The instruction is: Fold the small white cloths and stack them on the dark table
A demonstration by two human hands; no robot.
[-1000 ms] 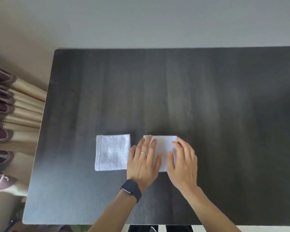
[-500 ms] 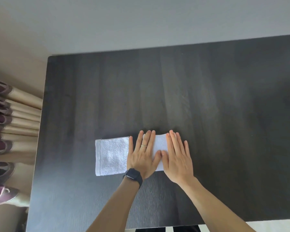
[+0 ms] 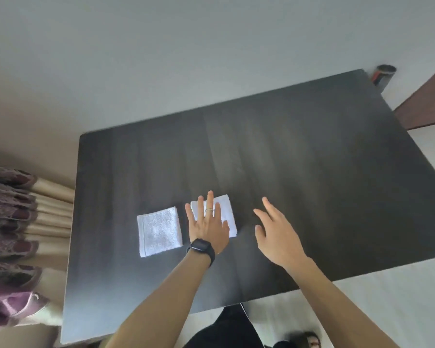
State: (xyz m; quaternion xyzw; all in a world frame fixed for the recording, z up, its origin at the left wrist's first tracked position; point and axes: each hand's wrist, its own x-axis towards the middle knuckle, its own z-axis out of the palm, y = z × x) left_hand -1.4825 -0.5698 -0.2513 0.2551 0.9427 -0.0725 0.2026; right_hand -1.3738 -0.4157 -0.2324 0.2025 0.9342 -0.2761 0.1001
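Left hand point(image 3: 207, 228) flat on folded cloth point(image 3: 227, 212), right hand point(image 3: 278, 233) spread, empty

A plain pale wall point(image 3: 186, 59) is rising beyond the tabletop's far edge. Beige and purple curtains point(image 3: 15, 222) are hanging off its left edge. A brown wooden panel point(image 3: 427, 101) is showing past the far right corner.

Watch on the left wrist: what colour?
Black, band and face alike: the watch on the left hand, clear in the head view.
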